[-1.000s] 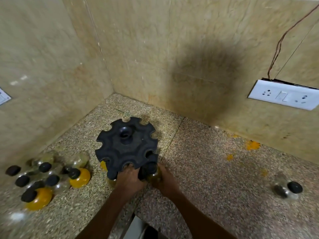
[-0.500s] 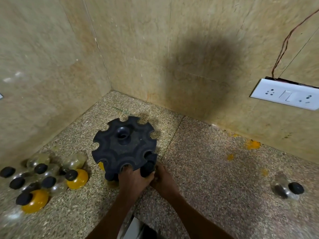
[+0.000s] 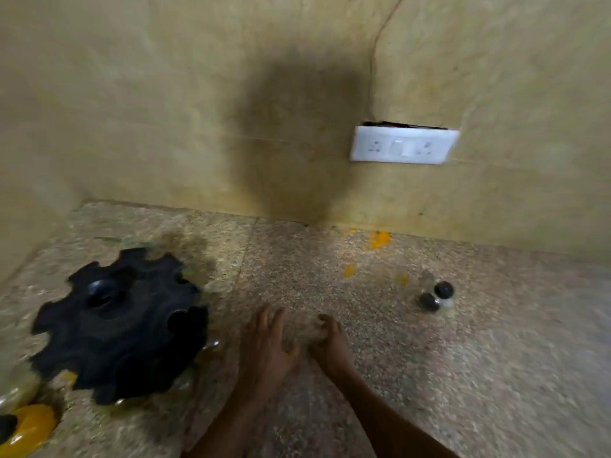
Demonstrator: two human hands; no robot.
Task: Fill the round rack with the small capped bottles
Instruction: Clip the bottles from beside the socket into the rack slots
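Observation:
The black round rack [image 3: 115,328] stands at the left on the speckled counter [image 3: 463,375], blurred by motion. Clear glass shows under its right rim [image 3: 211,344]. My left hand [image 3: 266,345] hovers just right of the rack, off it, fingers spread and empty. Beside it, my right hand [image 3: 329,337] has its fingers curled, and I see nothing in them. Two small clear bottles with black caps [image 3: 433,296] lie together farther right, about a hand's length beyond my right hand. A yellow bottle with a black cap [image 3: 28,424] lies at the bottom left corner.
Tiled walls close the counter at the back and left. A white switch plate [image 3: 403,147] sits on the back wall with a wire running up from it. Yellow stains [image 3: 379,239] mark the counter by the wall.
Both hands have come off the rack's front edge and moved right. The view has swung right, so the pile of bottles at the left is mostly out of frame.

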